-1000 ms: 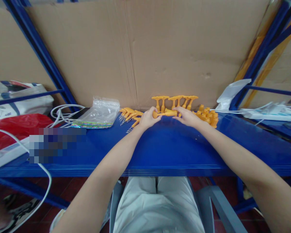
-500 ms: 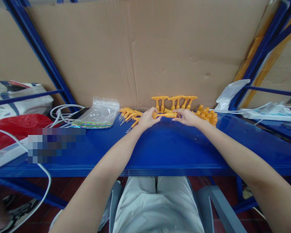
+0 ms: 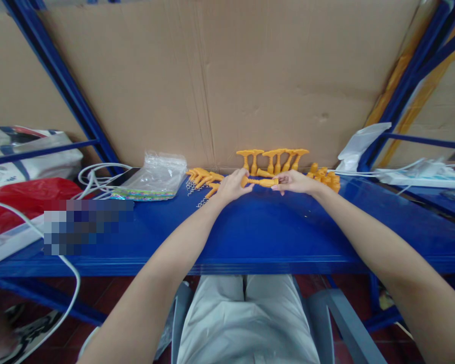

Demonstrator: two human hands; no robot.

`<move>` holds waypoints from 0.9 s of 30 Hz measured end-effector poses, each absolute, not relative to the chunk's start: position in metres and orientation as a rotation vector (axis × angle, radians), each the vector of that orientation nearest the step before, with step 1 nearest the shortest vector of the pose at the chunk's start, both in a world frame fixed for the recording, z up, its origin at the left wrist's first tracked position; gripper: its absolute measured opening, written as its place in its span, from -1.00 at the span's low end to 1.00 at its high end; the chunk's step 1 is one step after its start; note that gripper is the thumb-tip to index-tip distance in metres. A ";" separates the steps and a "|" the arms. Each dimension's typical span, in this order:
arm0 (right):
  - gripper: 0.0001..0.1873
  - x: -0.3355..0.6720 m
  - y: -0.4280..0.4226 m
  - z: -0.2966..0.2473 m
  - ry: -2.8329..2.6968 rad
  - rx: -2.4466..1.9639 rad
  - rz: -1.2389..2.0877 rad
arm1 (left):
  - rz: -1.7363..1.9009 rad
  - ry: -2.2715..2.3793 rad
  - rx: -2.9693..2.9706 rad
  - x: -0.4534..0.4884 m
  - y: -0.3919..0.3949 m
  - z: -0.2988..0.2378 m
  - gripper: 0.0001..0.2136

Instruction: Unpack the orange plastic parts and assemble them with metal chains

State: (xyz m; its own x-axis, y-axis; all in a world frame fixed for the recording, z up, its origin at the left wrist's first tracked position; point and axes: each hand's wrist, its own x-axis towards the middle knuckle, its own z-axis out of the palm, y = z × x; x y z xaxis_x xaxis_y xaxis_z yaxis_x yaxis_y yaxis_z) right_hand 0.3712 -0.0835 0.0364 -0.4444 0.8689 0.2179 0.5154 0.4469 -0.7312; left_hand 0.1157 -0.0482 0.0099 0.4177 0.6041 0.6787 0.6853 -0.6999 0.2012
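Observation:
Between my two hands lies a yellow corkscrew (image 3: 263, 181), level above the blue table. My left hand (image 3: 232, 185) is closed round its handle end, and my right hand (image 3: 293, 182) grips the far end of its yellow sleeve. Left of my left hand is a pile of yellow T-handled corkscrews (image 3: 202, 177) with bare metal spirals. Behind my hands several sleeved corkscrews (image 3: 277, 161) stand upright with their T-handles on top. Loose yellow sleeves (image 3: 324, 178) are grouped beyond my right wrist, partly hidden by it.
Clear plastic bags (image 3: 155, 177) lie left on the blue table (image 3: 258, 232). White cables (image 3: 94, 177) and a red bag (image 3: 34, 199) are farther left. A cardboard sheet (image 3: 250, 76) closes off the back. Blue posts (image 3: 405, 76) and a power strip (image 3: 420, 178) stand right.
My right hand's fingers have shifted their grip on the sleeve end, and the hand has moved very slightly. My left hand stays almost still on the handle end.

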 end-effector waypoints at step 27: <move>-0.44 0.371 -0.073 0.031 -1.809 -1.070 0.771 | -1.403 -1.260 -2.550 0.121 -0.044 0.008 -0.75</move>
State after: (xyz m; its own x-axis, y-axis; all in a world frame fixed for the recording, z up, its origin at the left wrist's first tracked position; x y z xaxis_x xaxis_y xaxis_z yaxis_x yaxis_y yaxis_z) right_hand 0.3713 -0.0728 0.0310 -0.2494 0.8957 0.3681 0.3547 0.4382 -0.8259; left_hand 0.1207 -0.0444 0.0076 0.2935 0.6519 0.6992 0.6253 -0.6842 0.3754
